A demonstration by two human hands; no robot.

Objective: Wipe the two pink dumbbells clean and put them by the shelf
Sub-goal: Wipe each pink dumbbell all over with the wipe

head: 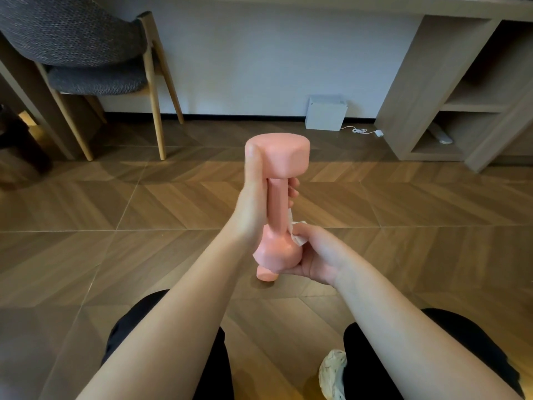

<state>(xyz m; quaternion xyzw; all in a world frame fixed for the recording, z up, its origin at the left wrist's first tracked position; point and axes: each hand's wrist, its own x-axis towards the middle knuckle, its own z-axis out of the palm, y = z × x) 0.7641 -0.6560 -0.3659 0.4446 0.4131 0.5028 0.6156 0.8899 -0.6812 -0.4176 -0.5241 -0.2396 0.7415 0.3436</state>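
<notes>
L hand [253,203] is clenched round the handle of the pink dumbbell [277,157], thumb up along the top head, fingertips showing on the far side. The dumbbell is held upright in mid-air, centre of view, above the floor. R hand [314,255] pinches a white wipe [298,236] against the handle's lower end, w/ fingers curled under the bottom head. Right below the dumbbell a second pink end [266,275] sits on the floor, mostly hidden.

Floor [129,226] is brown wood-look tile in a chevron pattern. Beyond the dumbbell: pale wall [259,62] w/ dark skirting. Beyond and R of it, a white box [326,115] w/ a white cable [360,130] beside it, then an open wooden shelf [418,90]. Beyond and L, a grey fabric chair [86,50] on light wood legs. Nearer than the dumbbell: black-clad legs and a white shoe [333,370].
</notes>
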